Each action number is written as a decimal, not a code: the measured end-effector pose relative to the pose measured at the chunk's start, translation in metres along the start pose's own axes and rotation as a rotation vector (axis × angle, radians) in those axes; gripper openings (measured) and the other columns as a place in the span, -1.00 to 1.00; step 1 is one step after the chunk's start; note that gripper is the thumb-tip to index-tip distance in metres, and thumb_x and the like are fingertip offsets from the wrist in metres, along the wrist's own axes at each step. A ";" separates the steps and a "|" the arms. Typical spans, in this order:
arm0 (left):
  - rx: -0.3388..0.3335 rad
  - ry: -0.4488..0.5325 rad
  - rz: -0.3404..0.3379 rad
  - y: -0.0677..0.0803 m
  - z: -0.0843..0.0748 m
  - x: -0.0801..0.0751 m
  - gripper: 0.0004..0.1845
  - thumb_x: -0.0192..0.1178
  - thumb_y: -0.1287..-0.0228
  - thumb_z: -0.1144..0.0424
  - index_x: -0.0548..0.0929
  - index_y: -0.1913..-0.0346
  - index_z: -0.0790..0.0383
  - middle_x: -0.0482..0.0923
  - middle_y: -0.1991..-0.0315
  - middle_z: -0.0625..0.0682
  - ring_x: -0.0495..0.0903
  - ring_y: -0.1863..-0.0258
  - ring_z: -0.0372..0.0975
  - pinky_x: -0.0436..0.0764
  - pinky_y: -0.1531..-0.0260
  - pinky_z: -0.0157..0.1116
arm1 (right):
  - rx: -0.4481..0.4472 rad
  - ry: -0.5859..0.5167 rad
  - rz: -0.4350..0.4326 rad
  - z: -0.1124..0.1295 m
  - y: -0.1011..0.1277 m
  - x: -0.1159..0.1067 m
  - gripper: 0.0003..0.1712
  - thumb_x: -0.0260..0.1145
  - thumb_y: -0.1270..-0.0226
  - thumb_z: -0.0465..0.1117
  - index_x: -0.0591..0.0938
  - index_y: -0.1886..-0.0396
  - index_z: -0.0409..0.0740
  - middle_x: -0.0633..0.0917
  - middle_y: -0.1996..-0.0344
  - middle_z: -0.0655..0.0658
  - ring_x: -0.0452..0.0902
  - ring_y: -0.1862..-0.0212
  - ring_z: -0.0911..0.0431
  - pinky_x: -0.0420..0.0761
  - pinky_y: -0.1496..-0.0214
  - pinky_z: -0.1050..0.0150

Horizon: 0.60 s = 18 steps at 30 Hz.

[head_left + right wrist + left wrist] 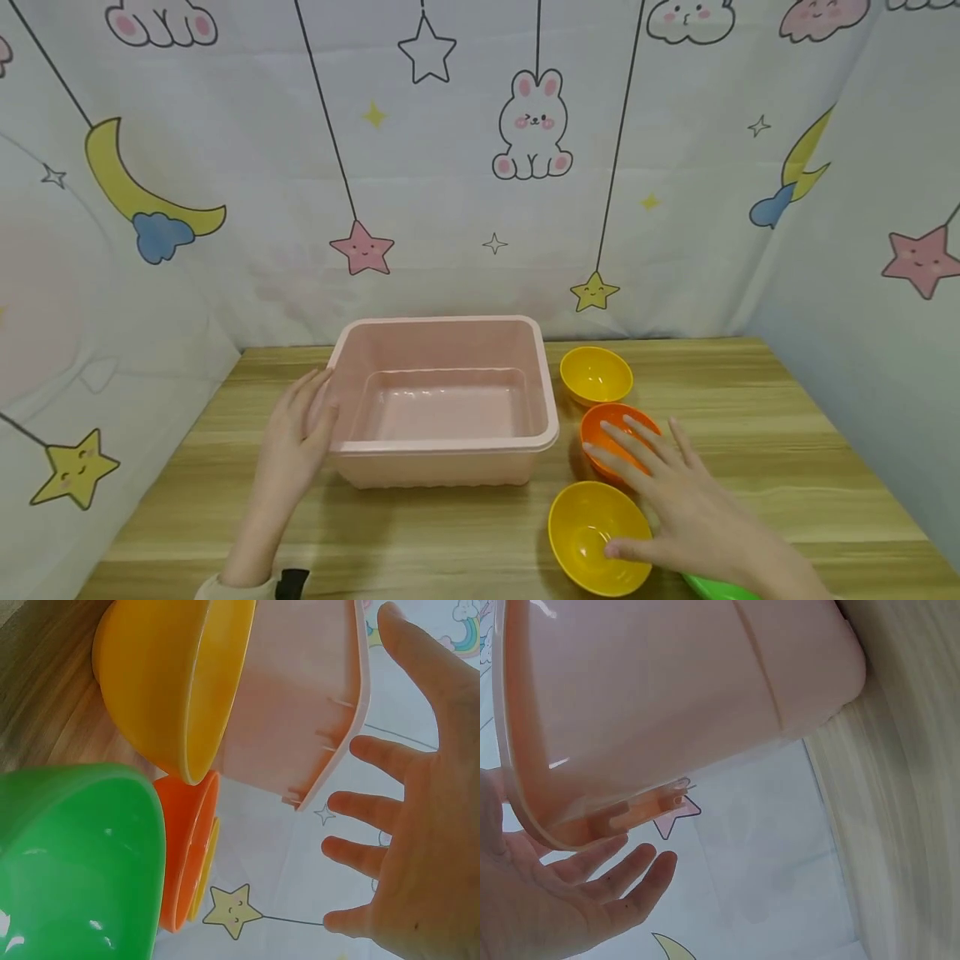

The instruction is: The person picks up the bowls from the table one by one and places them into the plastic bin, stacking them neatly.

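Note:
A pink plastic basin [435, 467] stands upright on the table, its inside bare. My left hand [292, 437] rests at the basin's left rim, its fingers loosely bent beside the outer wall; in the left wrist view the fingertips [660, 866] lie just under the rim. My right hand [690, 508] hovers with spread fingers over the bowls and holds nothing. Beneath it are an orange bowl [600, 421] and a near yellow bowl [577, 525], both upright. Another yellow bowl [596, 375] sits behind the orange one. A green bowl [82, 862] is partly hidden under the right forearm.
The wood-grain table [420, 542] ends at a white cloth backdrop [450, 183] printed with stars, moons and a rabbit. Cloth also hangs along the left and right sides. The bowls form a line close to the basin's right side.

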<state>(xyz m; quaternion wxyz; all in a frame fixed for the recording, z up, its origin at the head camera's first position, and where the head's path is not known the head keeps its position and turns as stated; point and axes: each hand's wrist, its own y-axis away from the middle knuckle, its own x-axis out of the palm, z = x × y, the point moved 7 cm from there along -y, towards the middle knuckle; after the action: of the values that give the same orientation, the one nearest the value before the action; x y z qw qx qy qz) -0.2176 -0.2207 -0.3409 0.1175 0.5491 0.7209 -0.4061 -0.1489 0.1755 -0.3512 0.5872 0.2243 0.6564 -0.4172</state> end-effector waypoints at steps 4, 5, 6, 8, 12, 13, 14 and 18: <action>-0.017 0.066 0.010 -0.001 0.007 -0.002 -0.54 0.04 -0.40 0.27 0.41 -0.31 0.30 0.32 -0.33 0.33 0.27 -0.32 0.19 0.40 -0.08 0.18 | 0.033 -0.074 0.047 0.000 0.000 0.003 0.15 0.29 0.13 0.52 0.12 -0.50 0.34 0.21 -0.48 -0.04 0.04 -0.47 -0.12 -0.53 -0.52 0.09; -0.023 0.082 0.013 -0.001 0.008 -0.002 -0.54 0.03 -0.41 0.26 0.41 -0.32 0.29 0.32 -0.32 0.32 0.29 -0.30 0.16 0.44 -0.04 0.15 | 0.040 -0.092 0.056 0.000 0.000 0.004 0.16 0.30 0.14 0.52 0.11 -0.49 0.36 0.20 -0.49 -0.04 0.03 -0.48 -0.11 -0.45 -0.54 0.03; -0.030 0.091 0.015 -0.001 0.010 -0.003 -0.55 0.03 -0.42 0.26 0.41 -0.32 0.28 0.34 -0.32 0.30 0.32 -0.29 0.13 0.48 -0.01 0.11 | 0.045 -0.106 0.062 0.000 0.000 0.004 0.17 0.31 0.15 0.52 0.10 -0.49 0.37 0.20 -0.49 -0.03 0.03 -0.48 -0.10 -0.37 -0.54 -0.03; -0.046 0.111 0.023 -0.001 0.013 -0.003 -0.56 0.02 -0.44 0.25 0.41 -0.32 0.26 0.37 -0.30 0.28 0.35 -0.26 0.08 0.49 0.01 0.08 | 0.055 -0.135 0.078 0.000 -0.001 0.005 0.16 0.34 0.16 0.50 0.12 -0.49 0.39 0.19 -0.49 -0.03 0.02 -0.49 -0.08 -0.20 -0.51 -0.13; -0.098 0.145 0.053 -0.003 0.021 0.000 -0.56 -0.01 -0.46 0.22 0.41 -0.34 0.23 0.39 -0.28 0.24 0.38 -0.24 0.05 0.51 -0.02 -0.01 | 0.056 -0.175 0.099 0.000 -0.002 0.007 0.14 0.34 0.18 0.50 0.17 -0.47 0.39 0.18 -0.50 -0.02 0.04 -0.48 -0.08 0.01 -0.41 -0.26; -0.113 0.153 0.062 -0.003 0.023 0.000 -0.55 -0.01 -0.46 0.22 0.40 -0.34 0.23 0.38 -0.29 0.24 0.38 -0.25 0.06 0.52 -0.03 -0.09 | 0.057 -0.181 0.107 0.001 -0.001 0.007 0.13 0.33 0.17 0.51 0.17 -0.47 0.39 0.17 -0.50 -0.02 0.05 -0.48 -0.10 0.06 -0.38 -0.29; -0.128 0.157 0.069 -0.003 0.025 0.001 -0.55 -0.02 -0.46 0.22 0.40 -0.35 0.22 0.38 -0.30 0.23 0.38 -0.26 0.06 0.52 -0.03 -0.21 | 0.055 -0.181 0.114 0.001 -0.001 0.008 0.12 0.31 0.17 0.53 0.17 -0.46 0.40 0.16 -0.51 -0.01 0.06 -0.47 -0.11 0.12 -0.34 -0.32; -0.183 0.175 0.090 -0.004 0.031 0.003 -0.55 -0.02 -0.46 0.21 0.40 -0.35 0.19 0.36 -0.32 0.20 0.38 -0.26 0.02 0.34 0.13 -0.66 | 0.034 -0.184 0.120 0.004 -0.001 0.010 0.12 0.27 0.16 0.55 0.17 -0.46 0.40 0.16 -0.51 -0.02 0.11 -0.45 -0.15 0.26 -0.25 -0.35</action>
<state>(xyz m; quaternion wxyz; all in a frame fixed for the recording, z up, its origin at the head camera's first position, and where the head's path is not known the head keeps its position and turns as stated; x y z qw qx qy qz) -0.2310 -0.2409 -0.3613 0.1219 0.6013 0.7369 -0.2837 -0.1498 0.1695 -0.3605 0.6650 0.2340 0.5779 -0.4111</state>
